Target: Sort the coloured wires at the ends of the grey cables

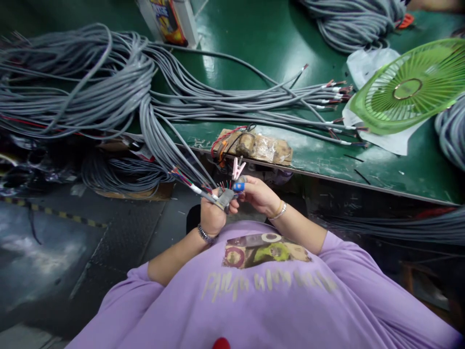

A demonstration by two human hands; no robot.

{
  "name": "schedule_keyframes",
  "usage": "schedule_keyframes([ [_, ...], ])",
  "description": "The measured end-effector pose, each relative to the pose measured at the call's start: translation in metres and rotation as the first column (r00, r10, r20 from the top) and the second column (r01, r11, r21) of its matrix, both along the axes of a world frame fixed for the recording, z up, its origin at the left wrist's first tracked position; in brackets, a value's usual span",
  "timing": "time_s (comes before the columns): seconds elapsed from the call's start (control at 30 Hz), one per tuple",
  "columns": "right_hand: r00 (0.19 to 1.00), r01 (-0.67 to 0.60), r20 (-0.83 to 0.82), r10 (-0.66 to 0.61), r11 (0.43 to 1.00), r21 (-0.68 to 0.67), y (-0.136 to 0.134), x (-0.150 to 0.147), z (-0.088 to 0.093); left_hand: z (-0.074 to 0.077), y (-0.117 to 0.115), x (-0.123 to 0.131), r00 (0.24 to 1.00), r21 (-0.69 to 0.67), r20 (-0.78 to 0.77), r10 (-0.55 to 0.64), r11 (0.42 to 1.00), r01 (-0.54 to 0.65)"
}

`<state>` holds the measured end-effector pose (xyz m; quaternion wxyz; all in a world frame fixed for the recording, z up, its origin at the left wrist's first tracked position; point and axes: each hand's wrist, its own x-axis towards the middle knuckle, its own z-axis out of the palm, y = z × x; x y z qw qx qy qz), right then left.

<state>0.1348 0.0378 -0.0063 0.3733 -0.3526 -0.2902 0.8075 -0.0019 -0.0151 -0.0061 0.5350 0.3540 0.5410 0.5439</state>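
Our left grip [211, 215] is closed around a few grey cables [169, 148], just off the near edge of the tabletop [254, 39], in front of the body. The fingers of our right grip [259, 195] are drawn together at the same spot, one wrapped in blue tape [239, 187]; we cannot tell what they pinch, if anything.

From the right grip, the held ends lie to the left and slightly toward the body, so the left hand is the nearer one. A grey piece [225, 198] sits between the two, and we cannot make out what it is.

The cables' long axis slants down from the coil [109, 92] at the tabletop's left end, over the near edge, into the left grip. One stripped end [187, 180] points the other way, toward the far left, its coloured cores spread past a white band [196, 189]. Beside the grey piece, short coloured wires [225, 184] point away from the body, toward the near edge, where a pink clothespin [238, 168] stands just below a wooden block [267, 148].
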Motion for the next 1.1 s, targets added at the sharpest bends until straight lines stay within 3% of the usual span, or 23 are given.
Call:
schedule_keyframes([
  [0.1,0.995,0.079,-0.048,-0.084,0.991,-0.107,0.008,0.000,-0.004,0.005,0.002,0.001,0.997,0.017,0.040,0.062,0.998,-0.063],
  [0.2,0.995,0.060,-0.065,-0.069,0.989,-0.134,0.018,-0.002,-0.003,0.010,0.005,0.003,0.993,0.028,0.075,0.092,0.995,-0.095],
  [0.3,0.996,0.091,0.013,-0.092,0.994,0.057,0.021,-0.008,-0.002,0.013,0.008,0.006,0.991,0.030,0.089,0.096,0.995,-0.099],
  [0.4,0.951,0.217,0.155,-0.267,0.936,0.278,0.020,-0.015,-0.003,0.012,0.010,0.009,0.990,0.033,0.100,0.099,0.994,-0.103],
  [0.47,0.940,0.254,0.150,-0.306,0.923,0.290,0.020,-0.018,-0.004,0.009,0.011,0.009,0.990,0.031,0.103,0.099,0.994,-0.102],
  [0.57,0.971,0.238,0.009,-0.241,0.964,0.121,0.024,-0.023,-0.005,0.006,0.011,0.010,0.991,0.013,0.090,0.097,0.995,-0.098],
  [0.67,0.964,0.251,-0.089,-0.252,0.968,-0.018,0.027,-0.027,-0.006,0.003,0.012,0.009,0.993,0.009,0.075,0.094,0.995,-0.095],
  [0.83,0.954,0.262,-0.134,-0.267,0.963,-0.058,0.026,-0.030,-0.007,0.000,0.012,0.009,0.994,0.028,0.087,0.060,0.998,-0.063],
  [0.97,0.977,0.143,-0.149,-0.153,0.987,-0.078,0.024,-0.020,-0.009,-0.001,0.009,0.006,0.995,0.015,0.071,0.065,0.998,-0.066],
  [1.1,0.983,-0.061,-0.176,0.047,0.995,-0.075,0.019,-0.001,-0.012,-0.007,0.003,-0.001,0.999,0.035,0.046,0.025,0.999,-0.026],
])
